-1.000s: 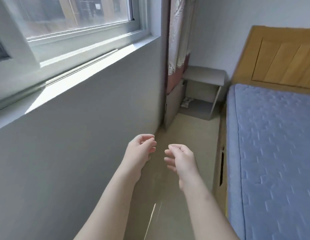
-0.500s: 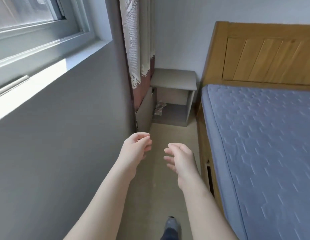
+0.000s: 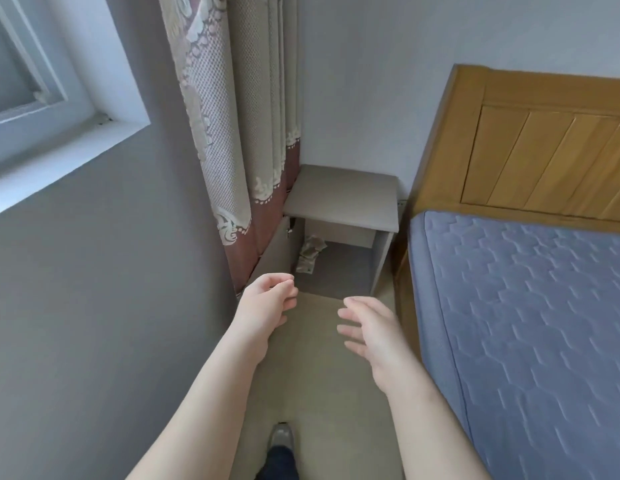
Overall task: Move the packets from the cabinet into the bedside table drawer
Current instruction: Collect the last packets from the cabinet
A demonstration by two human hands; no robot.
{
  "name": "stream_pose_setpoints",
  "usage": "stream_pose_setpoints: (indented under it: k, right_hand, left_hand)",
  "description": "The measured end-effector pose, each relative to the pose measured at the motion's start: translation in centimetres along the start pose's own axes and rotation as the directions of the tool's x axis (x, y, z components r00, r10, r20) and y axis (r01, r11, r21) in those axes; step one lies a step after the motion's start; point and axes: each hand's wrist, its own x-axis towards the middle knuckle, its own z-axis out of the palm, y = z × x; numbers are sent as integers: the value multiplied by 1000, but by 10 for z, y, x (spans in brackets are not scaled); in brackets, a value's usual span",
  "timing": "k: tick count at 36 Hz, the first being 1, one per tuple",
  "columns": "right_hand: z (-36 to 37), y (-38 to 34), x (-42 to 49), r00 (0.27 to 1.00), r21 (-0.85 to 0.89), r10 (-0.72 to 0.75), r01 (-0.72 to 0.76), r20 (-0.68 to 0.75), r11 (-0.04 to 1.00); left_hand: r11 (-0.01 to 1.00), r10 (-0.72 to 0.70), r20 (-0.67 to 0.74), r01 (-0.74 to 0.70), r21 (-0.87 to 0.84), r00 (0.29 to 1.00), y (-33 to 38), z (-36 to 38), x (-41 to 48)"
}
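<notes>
A grey bedside table (image 3: 343, 197) stands in the far corner between the curtain and the bed. Its door (image 3: 275, 252) hangs open to the left, and pale crumpled packets (image 3: 310, 254) lie at the left of the lower compartment. No drawer shows from here. My left hand (image 3: 267, 303) is held out in front of the open door, fingers loosely curled, holding nothing. My right hand (image 3: 367, 327) is stretched forward over the floor with fingers apart and empty. Both hands are short of the table.
A grey wall with a window sill (image 3: 59, 157) runs along the left. A patterned curtain (image 3: 232, 133) hangs beside the table. The bed with a blue mattress (image 3: 526, 323) and wooden headboard (image 3: 543, 147) fills the right. Beige floor (image 3: 319, 393) forms a narrow aisle; my shoe (image 3: 282, 436) shows below.
The view has moved closer to the bedside table, which now looks larger. My right hand's fingers have spread apart. Both hands stay empty.
</notes>
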Motion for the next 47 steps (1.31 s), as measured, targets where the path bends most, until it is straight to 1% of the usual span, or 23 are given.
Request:
stream_pose_setpoints:
  k: [3, 6, 9, 13, 18, 21, 24, 27, 30, 35, 38, 41, 44, 47]
  right_hand:
    - [1, -17, 60, 998, 3, 11, -10, -63, 1000]
    - [8, -40, 119, 998, -42, 28, -30, -65, 999]
    - [13, -66, 171, 997, -77, 49, -54, -64, 996]
    - [14, -95, 235, 996, -39, 49, -52, -79, 998]
    - [6, -111, 302, 990, -13, 119, -120, -77, 993]
    - [0, -118, 350, 986, -42, 157, -159, -49, 986]
    - [-4, -125, 405, 981, -103, 192, -191, 2, 976]
    - [-9, -132, 460, 974, -182, 222, -210, 46, 961]
    - [-14, -128, 504, 961, -271, 267, -237, 77, 933]
    - [-13, -94, 581, 937, -434, 320, -231, 142, 871]
    - [-11, -50, 622, 921, -492, 351, -229, 170, 840]
    - [-14, 3, 662, 910, -529, 381, -245, 164, 813]
    - [-15, 65, 704, 910, -544, 394, -267, 129, 795]
    - [-10, 131, 749, 913, -597, 386, -237, 134, 767]
  left_hand:
    - [1000, 4, 29, -4, 9, 1000, 12, 19, 64]
    - [1000, 2, 22, -2, 19, 1000, 25, 34, 129]
    - [998, -36, 21, 35, 55, 999, 39, 47, 186]
    - [994, -47, 42, 43, 97, 998, 60, 67, 251]
    - [988, -88, 58, 80, 133, 994, 71, 94, 320]
    - [986, -112, 25, 108, 127, 993, 70, 112, 363]
    - [984, -145, -41, 149, 95, 988, 66, 130, 407]
    - [975, -199, -119, 209, 76, 973, 56, 148, 447]
    - [959, -255, -166, 271, 80, 953, 44, 164, 483]
    - [936, -316, -212, 340, 89, 925, 1, 184, 545]
    - [904, -375, -218, 407, 128, 901, -47, 191, 582]
    - [864, -419, -213, 459, 206, 883, -102, 195, 617]
    - [828, -421, -227, 474, 299, 878, -160, 196, 651]
    - [820, -355, -229, 420, 388, 906, -217, 195, 687]
